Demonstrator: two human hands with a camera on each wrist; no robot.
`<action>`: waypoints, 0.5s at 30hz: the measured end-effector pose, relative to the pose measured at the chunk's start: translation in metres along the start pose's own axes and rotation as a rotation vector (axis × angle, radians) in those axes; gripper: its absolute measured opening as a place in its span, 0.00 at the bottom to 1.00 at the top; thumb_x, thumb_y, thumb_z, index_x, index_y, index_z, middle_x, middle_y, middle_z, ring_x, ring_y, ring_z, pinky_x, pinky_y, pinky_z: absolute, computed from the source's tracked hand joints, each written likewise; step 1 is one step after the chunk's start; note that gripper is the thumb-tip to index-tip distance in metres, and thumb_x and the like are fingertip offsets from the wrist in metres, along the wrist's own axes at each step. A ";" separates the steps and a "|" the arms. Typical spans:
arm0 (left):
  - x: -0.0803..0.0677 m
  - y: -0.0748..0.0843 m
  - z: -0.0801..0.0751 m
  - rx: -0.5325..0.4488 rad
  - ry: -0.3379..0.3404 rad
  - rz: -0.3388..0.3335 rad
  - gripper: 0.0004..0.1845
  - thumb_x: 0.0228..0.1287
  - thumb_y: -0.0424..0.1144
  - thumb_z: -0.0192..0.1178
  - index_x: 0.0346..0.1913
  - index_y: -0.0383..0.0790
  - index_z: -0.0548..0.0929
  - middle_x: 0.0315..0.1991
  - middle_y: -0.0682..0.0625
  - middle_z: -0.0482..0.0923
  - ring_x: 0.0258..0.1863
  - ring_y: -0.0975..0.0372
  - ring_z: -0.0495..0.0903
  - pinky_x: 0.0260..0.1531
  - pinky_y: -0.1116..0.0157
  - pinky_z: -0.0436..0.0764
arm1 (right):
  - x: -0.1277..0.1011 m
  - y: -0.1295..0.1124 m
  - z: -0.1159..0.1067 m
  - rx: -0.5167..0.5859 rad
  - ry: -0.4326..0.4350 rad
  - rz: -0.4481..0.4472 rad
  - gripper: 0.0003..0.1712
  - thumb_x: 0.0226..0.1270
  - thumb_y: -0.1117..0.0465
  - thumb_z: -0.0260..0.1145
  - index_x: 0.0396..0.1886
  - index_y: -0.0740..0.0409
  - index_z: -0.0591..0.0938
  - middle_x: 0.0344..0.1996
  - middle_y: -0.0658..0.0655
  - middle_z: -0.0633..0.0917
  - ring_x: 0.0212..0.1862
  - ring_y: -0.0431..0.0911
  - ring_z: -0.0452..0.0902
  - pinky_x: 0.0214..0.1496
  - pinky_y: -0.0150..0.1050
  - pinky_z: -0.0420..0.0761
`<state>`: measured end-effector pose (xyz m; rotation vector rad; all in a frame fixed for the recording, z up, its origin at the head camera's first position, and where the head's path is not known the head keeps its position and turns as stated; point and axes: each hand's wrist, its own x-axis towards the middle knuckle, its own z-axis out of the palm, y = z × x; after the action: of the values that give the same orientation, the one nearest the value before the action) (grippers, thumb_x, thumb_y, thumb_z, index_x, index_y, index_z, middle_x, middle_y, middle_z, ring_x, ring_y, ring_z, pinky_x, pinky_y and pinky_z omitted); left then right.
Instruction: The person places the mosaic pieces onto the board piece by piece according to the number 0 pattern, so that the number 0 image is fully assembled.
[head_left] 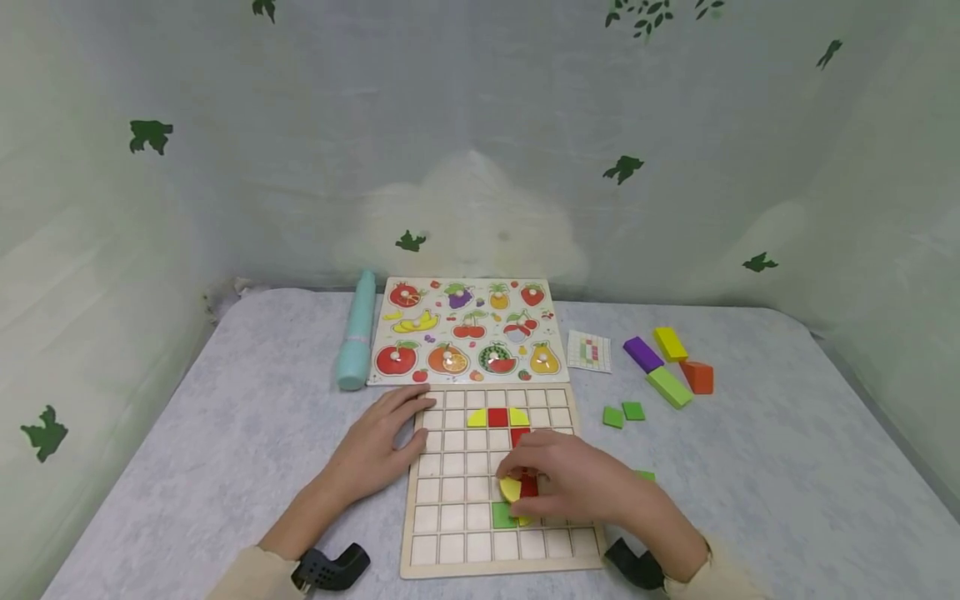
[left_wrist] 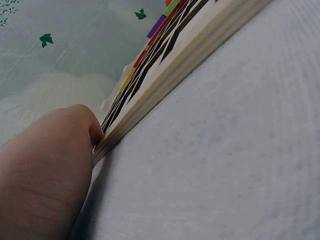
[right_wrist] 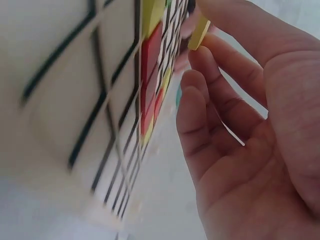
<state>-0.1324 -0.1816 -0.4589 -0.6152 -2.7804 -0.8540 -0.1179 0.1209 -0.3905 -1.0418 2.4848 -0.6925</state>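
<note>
right hand (head_left: 581, 483) pinching yellow piece (head_left: 511, 488) (over grid board (head_left: 450, 533))

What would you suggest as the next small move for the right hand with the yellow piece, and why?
Probably lower the yellow piece flat into a grid square and let go. The right hand pinches it just above the grid board, beside the green tile, while the left hand steadies the board's edge.

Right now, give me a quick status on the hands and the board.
Left hand flat on grid board edge. Right hand pinches yellow piece over board. Nothing blocking.
</note>
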 end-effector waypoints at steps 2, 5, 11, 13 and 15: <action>-0.001 0.000 0.000 0.001 0.001 -0.003 0.24 0.68 0.40 0.66 0.65 0.40 0.81 0.72 0.47 0.72 0.73 0.52 0.70 0.69 0.47 0.73 | 0.005 -0.005 0.004 -0.007 -0.011 -0.023 0.17 0.63 0.48 0.77 0.50 0.40 0.87 0.43 0.35 0.83 0.45 0.34 0.74 0.52 0.31 0.80; -0.001 0.000 0.000 0.004 0.001 -0.005 0.24 0.68 0.40 0.65 0.65 0.41 0.81 0.72 0.47 0.72 0.73 0.52 0.70 0.69 0.47 0.73 | 0.013 -0.012 0.013 -0.025 -0.022 -0.067 0.17 0.64 0.46 0.76 0.51 0.39 0.87 0.41 0.34 0.83 0.42 0.33 0.74 0.48 0.29 0.79; -0.001 0.000 0.000 0.003 -0.005 -0.009 0.24 0.68 0.40 0.65 0.65 0.41 0.81 0.72 0.47 0.72 0.73 0.52 0.69 0.70 0.46 0.73 | 0.019 -0.015 0.029 -0.088 -0.027 -0.117 0.16 0.65 0.44 0.75 0.52 0.37 0.87 0.43 0.33 0.83 0.46 0.30 0.75 0.53 0.28 0.80; 0.000 0.000 0.000 0.005 -0.007 -0.010 0.23 0.68 0.40 0.65 0.65 0.41 0.81 0.72 0.47 0.72 0.73 0.52 0.69 0.70 0.46 0.73 | 0.019 -0.015 0.032 -0.097 -0.026 -0.114 0.17 0.65 0.43 0.74 0.52 0.36 0.87 0.44 0.33 0.83 0.48 0.30 0.75 0.54 0.29 0.80; 0.000 0.000 0.000 0.006 -0.010 -0.009 0.23 0.68 0.40 0.65 0.65 0.41 0.81 0.72 0.47 0.72 0.73 0.52 0.69 0.70 0.46 0.73 | 0.019 -0.014 0.033 -0.101 -0.023 -0.111 0.17 0.65 0.43 0.74 0.52 0.36 0.87 0.45 0.33 0.83 0.49 0.31 0.75 0.55 0.30 0.80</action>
<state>-0.1321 -0.1814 -0.4589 -0.6082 -2.7951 -0.8466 -0.1067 0.0889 -0.4119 -1.2254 2.4791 -0.5888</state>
